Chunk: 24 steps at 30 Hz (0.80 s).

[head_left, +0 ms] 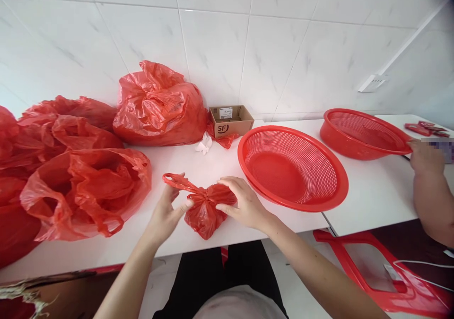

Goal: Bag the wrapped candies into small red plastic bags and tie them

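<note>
A small red plastic bag (206, 217), knotted at the top, is between my two hands near the table's front edge. One of its handles sticks out to the left as a loop. My left hand (167, 210) holds the bag's left side, its thumb against the plastic near the knot and its fingers partly hidden behind the loop. On the right, my right hand (244, 203) holds the gathered plastic between thumb and fingers. What the bag contains cannot be made out.
Large red bags (159, 106) crowd the left, with an open red bag (88, 186) in front. A small cardboard box (229, 129) and crumpled white tissue (204, 144) are behind. Right stand a red basket (329, 203) and a second basket (349, 146), touched by another person's hand (427, 158).
</note>
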Each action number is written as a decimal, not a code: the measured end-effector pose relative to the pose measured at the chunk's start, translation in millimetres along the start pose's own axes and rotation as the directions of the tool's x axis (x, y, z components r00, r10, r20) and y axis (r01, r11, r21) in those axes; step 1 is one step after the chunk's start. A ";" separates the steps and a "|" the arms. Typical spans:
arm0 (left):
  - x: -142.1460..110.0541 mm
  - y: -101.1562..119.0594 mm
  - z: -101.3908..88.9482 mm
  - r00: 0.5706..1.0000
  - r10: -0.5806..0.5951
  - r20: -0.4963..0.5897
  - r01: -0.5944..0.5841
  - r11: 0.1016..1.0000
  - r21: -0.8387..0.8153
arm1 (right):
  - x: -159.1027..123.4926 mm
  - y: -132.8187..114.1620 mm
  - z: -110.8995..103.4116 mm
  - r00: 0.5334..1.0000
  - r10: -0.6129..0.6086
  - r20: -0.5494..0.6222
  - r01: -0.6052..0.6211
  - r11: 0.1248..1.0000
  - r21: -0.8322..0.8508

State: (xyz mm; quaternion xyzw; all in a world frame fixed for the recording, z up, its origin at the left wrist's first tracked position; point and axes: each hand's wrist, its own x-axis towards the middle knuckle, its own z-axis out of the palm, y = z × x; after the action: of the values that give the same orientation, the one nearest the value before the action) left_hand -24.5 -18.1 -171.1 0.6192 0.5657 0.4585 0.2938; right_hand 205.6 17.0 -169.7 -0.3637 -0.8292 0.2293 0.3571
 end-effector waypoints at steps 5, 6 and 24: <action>-27.8 -15.0 34.9 0.996 -0.071 0.057 0.057 0.977 0.207 | 4.7 21.4 18.0 0.994 0.093 0.061 -0.096 0.994 0.046; -28.7 -20.0 33.2 0.996 -0.064 0.055 0.050 0.971 0.232 | 4.2 25.0 20.4 0.993 0.111 0.034 -0.113 0.993 0.044; -14.5 -18.1 41.2 0.986 -0.061 0.156 -0.020 0.881 0.472 | -29.3 18.1 55.2 0.972 0.236 -0.007 -0.224 0.930 0.293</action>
State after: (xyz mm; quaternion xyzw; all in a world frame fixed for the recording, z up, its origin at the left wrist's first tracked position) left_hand 5.6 -22.4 -207.3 0.7019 0.6404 0.2507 0.1853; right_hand 185.7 -0.7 -229.0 -0.4069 -0.7306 0.3810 0.3944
